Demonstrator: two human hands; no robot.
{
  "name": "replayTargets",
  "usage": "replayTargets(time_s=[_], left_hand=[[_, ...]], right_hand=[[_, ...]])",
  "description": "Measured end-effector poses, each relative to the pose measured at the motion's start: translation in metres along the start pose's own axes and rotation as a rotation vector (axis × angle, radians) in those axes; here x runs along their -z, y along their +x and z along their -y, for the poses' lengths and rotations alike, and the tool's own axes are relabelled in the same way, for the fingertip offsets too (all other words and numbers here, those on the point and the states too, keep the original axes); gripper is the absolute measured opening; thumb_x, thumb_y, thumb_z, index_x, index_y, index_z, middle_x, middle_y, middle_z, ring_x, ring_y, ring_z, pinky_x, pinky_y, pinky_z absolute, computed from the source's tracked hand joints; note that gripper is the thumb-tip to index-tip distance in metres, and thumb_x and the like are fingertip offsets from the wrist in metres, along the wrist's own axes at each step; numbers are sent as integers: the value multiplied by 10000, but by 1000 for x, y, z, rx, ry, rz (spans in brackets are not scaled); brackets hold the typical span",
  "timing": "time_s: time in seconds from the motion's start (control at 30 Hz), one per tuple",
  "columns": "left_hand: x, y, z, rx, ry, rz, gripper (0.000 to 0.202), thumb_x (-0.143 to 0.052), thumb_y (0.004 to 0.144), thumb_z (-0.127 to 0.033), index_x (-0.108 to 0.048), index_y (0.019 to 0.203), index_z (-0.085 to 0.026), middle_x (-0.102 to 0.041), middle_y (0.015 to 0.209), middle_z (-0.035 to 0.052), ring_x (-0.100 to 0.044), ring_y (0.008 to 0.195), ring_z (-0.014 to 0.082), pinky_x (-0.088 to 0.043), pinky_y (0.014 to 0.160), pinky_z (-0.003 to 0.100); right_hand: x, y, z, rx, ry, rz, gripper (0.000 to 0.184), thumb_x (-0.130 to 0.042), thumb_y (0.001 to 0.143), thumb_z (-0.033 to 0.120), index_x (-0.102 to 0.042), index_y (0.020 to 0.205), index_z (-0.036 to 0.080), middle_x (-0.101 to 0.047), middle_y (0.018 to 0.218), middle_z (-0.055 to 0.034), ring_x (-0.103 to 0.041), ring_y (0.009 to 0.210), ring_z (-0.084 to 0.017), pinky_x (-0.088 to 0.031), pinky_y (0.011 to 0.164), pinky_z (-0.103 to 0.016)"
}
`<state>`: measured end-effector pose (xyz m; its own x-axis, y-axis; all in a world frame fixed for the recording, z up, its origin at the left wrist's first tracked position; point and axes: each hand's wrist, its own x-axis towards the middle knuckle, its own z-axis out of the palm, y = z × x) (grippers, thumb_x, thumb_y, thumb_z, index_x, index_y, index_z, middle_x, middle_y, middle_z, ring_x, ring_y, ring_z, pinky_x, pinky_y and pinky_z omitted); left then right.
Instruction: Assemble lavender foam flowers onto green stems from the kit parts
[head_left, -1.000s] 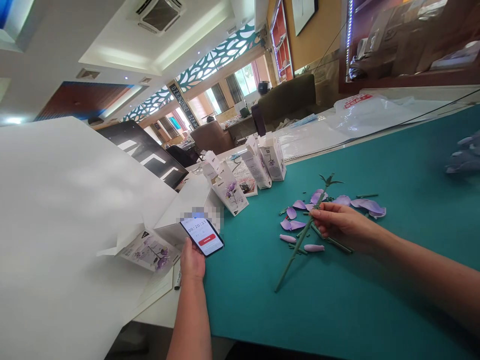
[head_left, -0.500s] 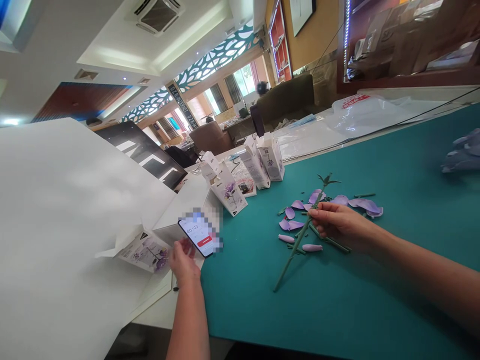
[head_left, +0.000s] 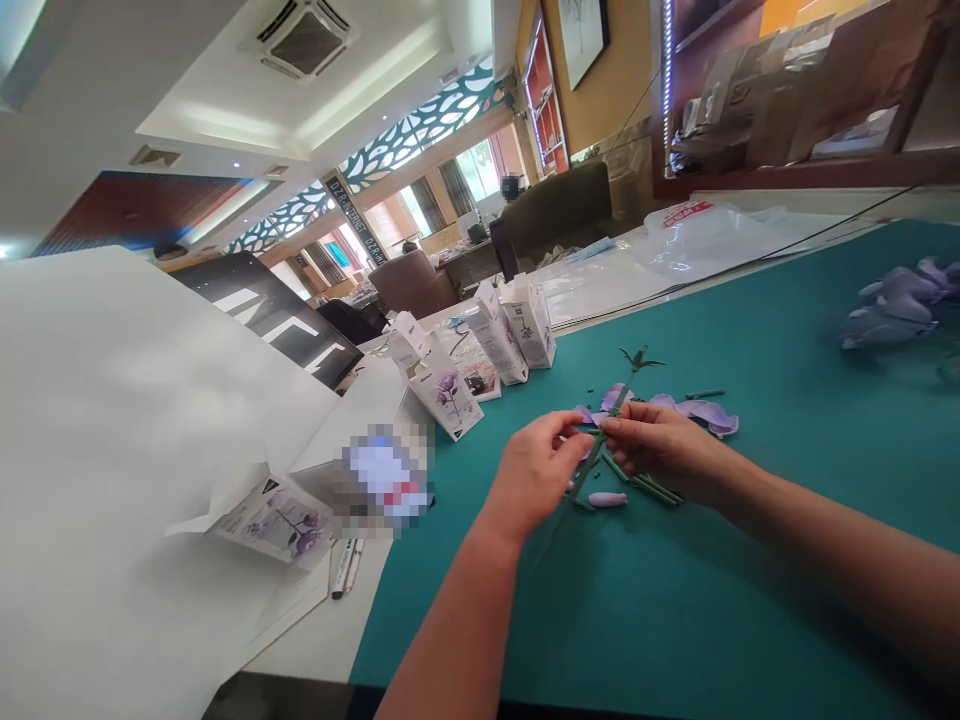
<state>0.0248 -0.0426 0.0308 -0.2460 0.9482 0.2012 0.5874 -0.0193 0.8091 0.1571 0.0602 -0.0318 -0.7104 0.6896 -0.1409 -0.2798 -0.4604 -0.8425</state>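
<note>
My right hand (head_left: 667,445) pinches a green plastic flower stem (head_left: 587,470) between thumb and fingers. The stem slants, with small pointed leaves at its upper end and its lower end blurred. Close to the stem's left side is my left hand (head_left: 536,470), its fingers loosely curved with a gap between thumb and forefinger; whether they touch the stem is not clear. Lilac petals (head_left: 709,413) lie loose on the green mat (head_left: 675,620) around and behind the hands. A lilac bud-like piece (head_left: 607,499) and short green stem pieces (head_left: 656,488) lie below them.
Printed flower boxes (head_left: 448,390) stand open along the mat's far edge. A phone (head_left: 382,475), partly pixelated, rests at the left by another flower box (head_left: 281,525). Markers (head_left: 347,568) lie nearby. Lilac flower parts (head_left: 892,305) are at the far right.
My left hand has left the phone and moved right to beside the stem. My right hand still holds the stem. The view has shifted slightly.
</note>
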Motion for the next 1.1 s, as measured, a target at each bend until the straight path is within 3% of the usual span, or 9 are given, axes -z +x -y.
replayTargets(time_s=[0.1, 0.2, 0.27, 0.37, 0.5, 0.8, 1.1], left_hand=[[-19, 15, 1, -14, 21, 89, 290, -597, 764, -240, -680, 1041, -221, -728, 909, 14, -651, 811, 159, -505, 748, 252], [-30, 27, 4, -22, 10, 90, 306, -572, 774, -229, -666, 1064, -200, -726, 909, 27, -657, 812, 161, -516, 746, 255], [-32, 32, 5, -31, -6, 75, 294, -548, 794, -243, -665, 1058, -190, -723, 910, 36, -658, 797, 162, -523, 743, 266], [-32, 36, 7, -36, -19, 52, 345, -511, 824, -286, -640, 1117, -156, -713, 893, 61, -647, 731, 167, -533, 701, 294], [-31, 34, 16, -59, 49, -12, 329, -493, 847, -319, -664, 1102, -201, -685, 866, 38, -632, 763, 166, -518, 686, 283], [-36, 27, 32, -51, 52, -68, 329, -488, 863, -378, -664, 1101, -236, -644, 910, 37, -622, 795, 166, -523, 652, 267], [-36, 28, 40, -81, 48, -102, 302, -496, 847, -349, -689, 1055, -247, -654, 890, 26, -625, 823, 175, -550, 710, 299]], right_hand=[[4, 3, 2, 75, -69, 3, 364, -806, 594, 379, -511, 635, 168, -545, 524, 49, -459, 447, -64, -319, 443, -202], [7, 6, 7, 170, -181, -40, 399, -784, 597, 441, -500, 597, 161, -477, 441, 67, -394, 408, -52, -261, 417, -203], [8, 7, 12, 198, -227, -57, 405, -772, 592, 475, -524, 610, 155, -490, 441, 62, -414, 411, -56, -290, 420, -201], [8, 9, 19, 181, -213, -26, 438, -747, 585, 535, -581, 682, 142, -577, 543, 33, -485, 450, -68, -374, 448, -207], [7, 10, 21, 139, -198, 22, 438, -749, 585, 530, -606, 711, 135, -629, 644, 12, -539, 497, -68, -422, 481, -200], [6, 14, 11, 131, -211, 19, 370, -736, 635, 480, -576, 665, 148, -593, 554, 35, -548, 479, -79, -419, 468, -197], [6, 15, 7, 116, -220, 38, 451, -730, 606, 559, -582, 678, 139, -608, 576, 26, -563, 502, -80, -433, 484, -198]])
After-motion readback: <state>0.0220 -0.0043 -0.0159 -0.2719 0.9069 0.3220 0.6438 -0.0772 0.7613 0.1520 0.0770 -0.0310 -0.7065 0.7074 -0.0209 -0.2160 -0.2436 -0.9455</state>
